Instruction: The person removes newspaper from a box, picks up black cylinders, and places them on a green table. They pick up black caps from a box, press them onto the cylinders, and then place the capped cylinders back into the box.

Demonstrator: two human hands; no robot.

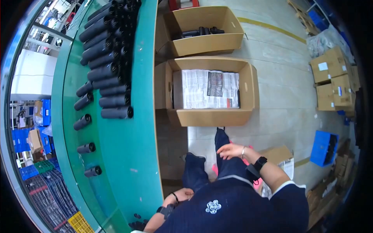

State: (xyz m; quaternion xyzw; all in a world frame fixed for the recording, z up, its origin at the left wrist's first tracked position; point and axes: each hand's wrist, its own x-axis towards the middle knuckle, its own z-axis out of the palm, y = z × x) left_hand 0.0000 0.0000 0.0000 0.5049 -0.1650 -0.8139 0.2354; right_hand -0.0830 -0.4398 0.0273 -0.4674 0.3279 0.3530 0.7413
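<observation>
My left hand rests by my left thigh, beside the bench edge. Its fingers are loosely bent, partly hard to make out, with nothing visible in them. Over my right leg, my right hand hangs with its fingers loosely stretched, holding nothing. Ahead of me on the floor stands an open cardboard box, nearest to my right hand. Sheets of newspaper cover what lies inside it. On the green bench to my left lie many black cylindrical parts, stacked at the far end, with several lying singly nearer.
Behind the near box is a second open cardboard box with black cylinders in it. Stacked cartons and a blue crate stand on the right. A flattened piece of cardboard lies beside my right arm. Small dark parts sit at the bench's near end.
</observation>
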